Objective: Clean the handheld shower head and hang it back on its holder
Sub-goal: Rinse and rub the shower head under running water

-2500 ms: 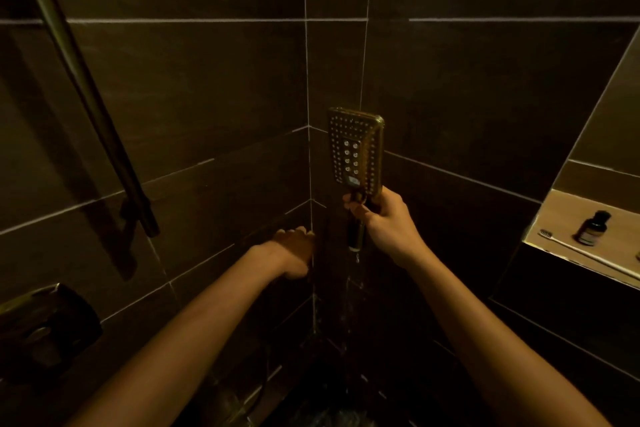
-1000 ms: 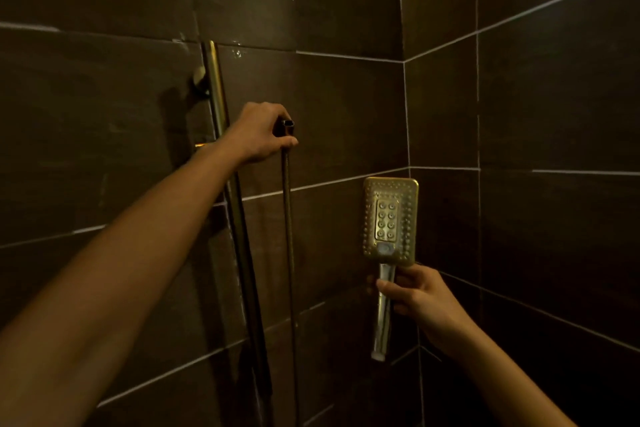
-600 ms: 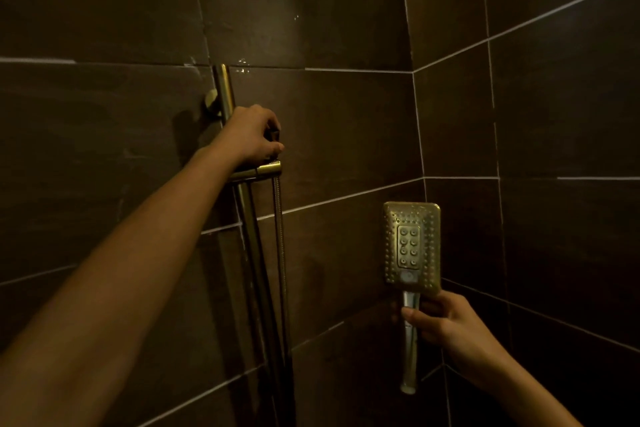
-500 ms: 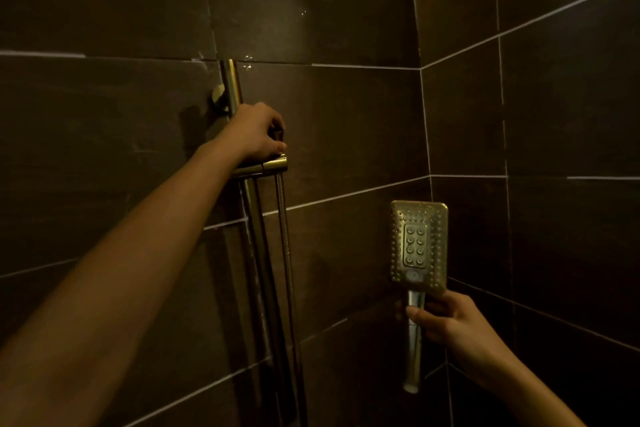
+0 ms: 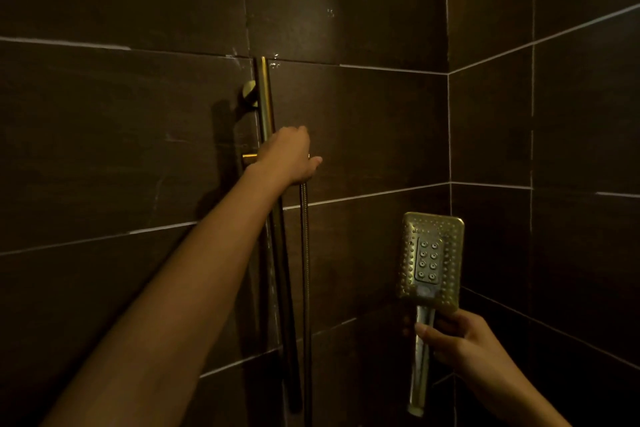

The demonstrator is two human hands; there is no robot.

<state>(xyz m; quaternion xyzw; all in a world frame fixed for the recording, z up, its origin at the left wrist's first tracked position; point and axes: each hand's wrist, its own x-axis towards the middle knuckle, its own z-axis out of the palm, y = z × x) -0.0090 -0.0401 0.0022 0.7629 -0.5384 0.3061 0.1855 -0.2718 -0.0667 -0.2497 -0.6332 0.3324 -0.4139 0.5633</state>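
The right hand (image 5: 460, 340) is gripping the handle of the shower head (image 5: 431, 258), holding it upright and low in the corner, its nozzle face turned toward the camera and well apart from the rail (image 5: 266, 104). The left hand (image 5: 289, 156) is closing around the holder (image 5: 250, 157) on that rail — fingers curled over the top of the hose (image 5: 304, 253), which is hanging straight down beside the rail. The holder's socket is hiding under that hand, so its angle cannot be told. The likely trouble lies there: if the socket is tilting or the hose is twisting, the handle could miss or seat only partway and drop out. The metal is probably wet — a slipping grip could knock the head against the tiled wall (image 5: 381, 121). The dim light is making alignment harder to judge.
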